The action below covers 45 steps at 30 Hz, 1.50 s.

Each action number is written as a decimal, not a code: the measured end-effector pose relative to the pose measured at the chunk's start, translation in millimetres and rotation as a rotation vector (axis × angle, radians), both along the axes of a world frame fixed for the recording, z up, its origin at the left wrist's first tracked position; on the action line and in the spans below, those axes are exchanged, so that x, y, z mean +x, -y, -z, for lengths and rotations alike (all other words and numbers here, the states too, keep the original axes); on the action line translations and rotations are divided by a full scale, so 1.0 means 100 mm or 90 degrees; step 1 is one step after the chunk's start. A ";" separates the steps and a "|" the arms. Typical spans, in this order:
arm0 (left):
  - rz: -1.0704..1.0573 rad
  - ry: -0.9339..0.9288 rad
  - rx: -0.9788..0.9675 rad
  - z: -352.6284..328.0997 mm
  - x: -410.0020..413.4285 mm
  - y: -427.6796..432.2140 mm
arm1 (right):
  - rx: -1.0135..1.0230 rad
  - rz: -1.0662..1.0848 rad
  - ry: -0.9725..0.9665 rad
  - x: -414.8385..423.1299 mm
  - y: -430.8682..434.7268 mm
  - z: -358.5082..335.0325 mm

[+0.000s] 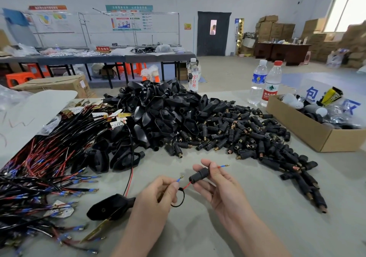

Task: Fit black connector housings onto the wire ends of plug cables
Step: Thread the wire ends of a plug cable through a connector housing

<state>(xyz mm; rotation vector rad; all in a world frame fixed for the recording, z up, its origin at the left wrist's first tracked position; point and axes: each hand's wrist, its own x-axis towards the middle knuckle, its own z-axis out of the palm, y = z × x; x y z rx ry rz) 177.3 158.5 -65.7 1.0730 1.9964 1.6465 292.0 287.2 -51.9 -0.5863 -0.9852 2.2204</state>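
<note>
Threading seems underway: right hand (pixel 223 193) pinches housing (pixel 199 174) on red wire (pixel 187 185), left hand (pixel 156 197) pinches cable (pixel 183 195); next, seat the terminal (pixel 226 166).

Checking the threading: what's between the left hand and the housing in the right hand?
In the head view, a short run of red wire spans from left hand to housing.

Two bare hands with their forearms occupy the near centre of the view. The left hand (pixel 156 197) and the right hand (pixel 223 191) are uncovered from fingertips to wrist. The left forearm (pixel 138 237) and the right forearm (pixel 261 237) are likewise uncovered, down to the near edge of the view.
</note>
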 end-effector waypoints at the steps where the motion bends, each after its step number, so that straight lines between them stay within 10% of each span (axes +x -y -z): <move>1: -0.008 -0.038 -0.001 0.01 0.01 0.00 | 0.002 0.000 0.000 0.00 0.00 0.00; 6: -0.055 -0.244 0.004 0.00 0.06 -0.01 | -0.011 0.022 0.000 0.00 0.00 0.00; 19: -0.079 -0.316 0.017 0.04 0.03 -0.02 | 0.038 0.023 0.014 -0.02 0.04 0.00; 45: -0.135 -0.065 0.017 0.07 0.06 -0.06 | -0.072 0.006 -0.044 -0.13 0.20 0.06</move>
